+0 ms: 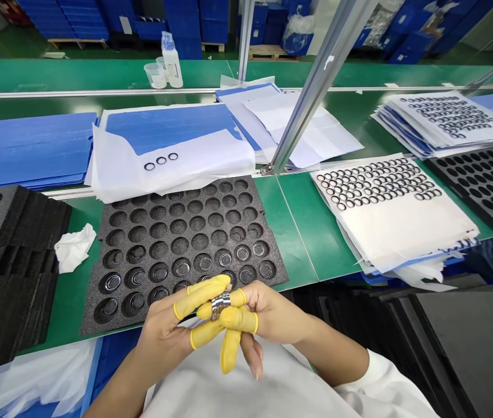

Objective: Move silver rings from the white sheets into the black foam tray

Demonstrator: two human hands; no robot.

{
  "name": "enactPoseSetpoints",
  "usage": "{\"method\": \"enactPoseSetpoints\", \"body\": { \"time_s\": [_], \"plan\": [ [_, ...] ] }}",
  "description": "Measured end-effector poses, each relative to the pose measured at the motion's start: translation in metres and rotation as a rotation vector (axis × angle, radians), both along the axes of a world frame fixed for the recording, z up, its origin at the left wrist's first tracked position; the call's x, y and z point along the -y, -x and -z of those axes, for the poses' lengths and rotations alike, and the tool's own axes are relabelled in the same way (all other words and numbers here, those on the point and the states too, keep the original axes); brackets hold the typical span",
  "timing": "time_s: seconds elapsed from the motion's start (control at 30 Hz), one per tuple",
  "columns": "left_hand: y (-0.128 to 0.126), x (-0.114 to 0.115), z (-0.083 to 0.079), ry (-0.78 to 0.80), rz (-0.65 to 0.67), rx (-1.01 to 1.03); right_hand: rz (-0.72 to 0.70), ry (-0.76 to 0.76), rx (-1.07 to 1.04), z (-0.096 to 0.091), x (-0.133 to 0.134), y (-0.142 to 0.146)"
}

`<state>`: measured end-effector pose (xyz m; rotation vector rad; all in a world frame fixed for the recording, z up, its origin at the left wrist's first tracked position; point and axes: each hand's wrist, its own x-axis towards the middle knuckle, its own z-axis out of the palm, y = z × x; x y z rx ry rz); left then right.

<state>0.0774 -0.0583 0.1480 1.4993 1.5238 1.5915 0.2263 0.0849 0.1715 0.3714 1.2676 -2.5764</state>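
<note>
backdrop: on my feed, blue crates (63, 17) on pallets, far side of a green bench (302, 232); plastic bottle (172, 64) + clear cups (154, 75) on the far strip; alu frame post (316, 87) angles down across the view.
far left: stacked black foam trays (11, 261), crumpled white wipe (74, 248) just beside them, blue foam sheets (28, 151) behind.
mid back: white paper sheet (172, 168) on blue board, 3 small rings (161, 161) on it.
foam tray: dark foam tray (176, 232) right in front of the person, round pockets, rings seated in some of the near rows, most back pockets look bare.
l hand (163, 328): fingers curled, yellow finger cots (202, 295) on, pinching the stack from the left.
r hand (272, 313): closed in from the right, cots on too, gripping the same stack; exact finger split hard to tell.
metal ring stack (220, 305): held between both hands, above the tray's near edge, not touching foam.
right: ring-covered paper sheet (394, 226), black foam tray (481, 186) beside it, paper pile w/ rings (446, 122) behind.
</note>
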Motion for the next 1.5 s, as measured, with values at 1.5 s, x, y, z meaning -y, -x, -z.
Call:
{"method": "enactPoseSetpoints", "body": {
  "time_s": [1.5],
  "plan": [
    [-0.007, -0.004, -0.02, 0.156, 0.109, 0.086, 0.28, -0.871, -0.468, 0.021, 0.0, -0.003]
  ]
}}
